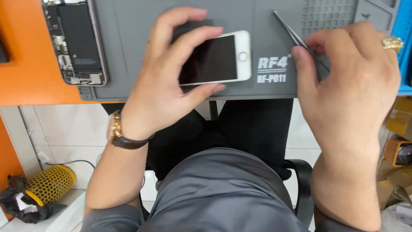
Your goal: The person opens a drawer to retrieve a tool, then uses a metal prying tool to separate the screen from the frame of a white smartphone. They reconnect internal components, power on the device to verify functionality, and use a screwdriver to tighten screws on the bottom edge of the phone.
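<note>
phone panel in my left hand, tweezers in my right

my left hand (163, 81) is grasping a white phone screen panel (216, 58), fingers (193, 36) curled over its far long edge and thumb pressed under its near long edge. the panel sits above the grey work mat (128, 34), close to the mat's near edge. its long axis runs left to right, with the round button end pointing right, toward my other hand.

my right hand (347, 81) is clenched on a pair of metal tweezers (289, 30). the tips point up and to the left, away from me, and the shaft slants back down into my fingers. the button end of the panel lies just left of my right thumb, near but not touching, so the right hand is the nearer 1 to that end.

an opened phone body (77, 41) with its dark battery showing lies well apart at the mat's left edge, long axis running away from me. between it and my left hand the mat is bare. to the right the mat runs out into a blue edge (403, 30), leaving little room there.
</note>
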